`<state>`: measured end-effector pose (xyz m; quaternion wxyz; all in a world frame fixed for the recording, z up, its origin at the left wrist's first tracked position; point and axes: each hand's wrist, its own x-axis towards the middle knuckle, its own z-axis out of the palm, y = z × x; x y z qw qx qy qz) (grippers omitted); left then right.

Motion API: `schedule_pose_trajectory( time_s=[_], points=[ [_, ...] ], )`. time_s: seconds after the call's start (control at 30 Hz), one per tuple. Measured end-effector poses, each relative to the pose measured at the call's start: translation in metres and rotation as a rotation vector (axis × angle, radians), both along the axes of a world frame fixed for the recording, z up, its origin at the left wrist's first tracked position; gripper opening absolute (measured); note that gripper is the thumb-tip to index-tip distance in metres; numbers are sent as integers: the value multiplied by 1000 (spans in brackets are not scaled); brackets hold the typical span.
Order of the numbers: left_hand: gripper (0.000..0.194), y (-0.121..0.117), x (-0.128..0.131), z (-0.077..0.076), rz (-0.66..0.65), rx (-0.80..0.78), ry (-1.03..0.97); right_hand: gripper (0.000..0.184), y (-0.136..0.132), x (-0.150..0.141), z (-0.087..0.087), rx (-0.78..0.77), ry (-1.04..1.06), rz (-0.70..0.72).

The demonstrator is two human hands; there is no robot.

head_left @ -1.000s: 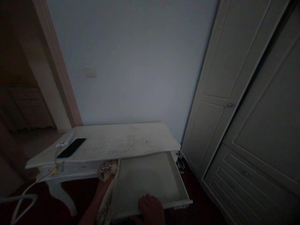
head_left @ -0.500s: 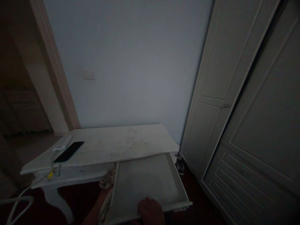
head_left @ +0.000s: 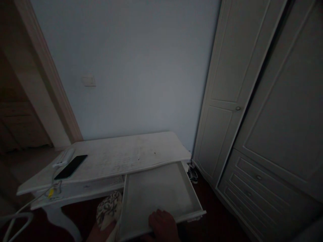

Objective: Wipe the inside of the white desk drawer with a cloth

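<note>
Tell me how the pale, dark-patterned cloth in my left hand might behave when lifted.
The pale, dark-patterned cloth would likely flop, since it bunches at your left hand. It probably won't roll, given its irregular, crumpled shape.

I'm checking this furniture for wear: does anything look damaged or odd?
Yes: the long white tabletop, above the open pale drawer, looks worn. Greyish smudges spread over it, and two tiny dark specks mark its right half; holes or dirt, I can't tell. The smooth pale-blue wall behind shows no such marks.
</note>
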<state>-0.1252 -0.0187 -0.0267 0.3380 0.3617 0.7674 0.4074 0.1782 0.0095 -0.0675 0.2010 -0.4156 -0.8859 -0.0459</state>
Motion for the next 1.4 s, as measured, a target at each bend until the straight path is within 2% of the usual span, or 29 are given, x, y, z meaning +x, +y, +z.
schedule_pose_trajectory(
  time_s=[0.1, 0.17, 0.27, 0.37, 0.43, 0.53, 0.6, 0.67, 0.77, 0.83, 0.87, 0.93, 1.0, 1.03, 1.07, 1.1, 1.2, 1.27, 1.33, 1.4],
  points=[
    [41, 11, 3, 26, -139, 47, -84, 55, -5, 2, 4, -30, 17, -1],
    [39, 26, 15, 48, -237, 110, -13, 51, -7, 3, 8, -36, 46, 2],
    [38, 49, 43, 78, -325, 56, 349, 49, -9, 4, 13, -23, 78, 15],
    [42, 66, 76, 93, -497, 11, 818, 50, -9, 3, 13, 1, 105, 18],
    [49, 75, 99, 92, -680, -2, 953, 50, -9, 3, 10, 30, 127, 20],
    [53, 90, 137, 79, -951, -45, 889, 49, -8, 0, 4, 83, 153, 27],
    [53, 104, 162, 67, -1062, -43, 835, 51, -7, -3, -1, 119, 169, 39],
    [60, 120, 186, 58, -1113, -14, 807, 55, -5, -6, -5, 143, 169, 60],
    [69, 139, 218, 53, -1098, 60, 805, 59, 0, -10, -10, 171, 156, 76],
    [76, 144, 233, 52, -1070, 112, 815, 59, 2, -12, -12, 174, 149, 84],
    [82, 143, 238, 51, -1102, 148, 818, 59, 3, -13, -13, 176, 148, 90],
    [90, 138, 239, 47, -1314, 282, 827, 60, 3, -15, -15, 195, 159, 105],
    [74, 134, 233, 41, -1593, 463, 836, 62, 3, -17, -17, 230, 186, 102],
    [60, 134, 227, 38, -1663, 526, 849, 62, 3, -18, -17, 241, 192, 98],
    [49, 136, 221, 35, -1654, 552, 873, 61, 3, -19, -18, 241, 189, 96],
    [45, 140, 214, 33, -1569, 534, 904, 60, 2, -20, -18, 235, 181, 93],
    [57, 157, 196, 30, -1131, 361, 1003, 58, 0, -19, -16, 201, 147, 96],
    [67, 167, 185, 31, -891, 248, 1045, 58, -3, -16, -12, 166, 128, 94],
    [70, 170, 174, 33, -721, 160, 1073, 56, -6, -12, -5, 126, 121, 91],
    [68, 166, 163, 36, -606, 91, 1094, 54, -10, -8, 3, 100, 134, 84]
  ],
)
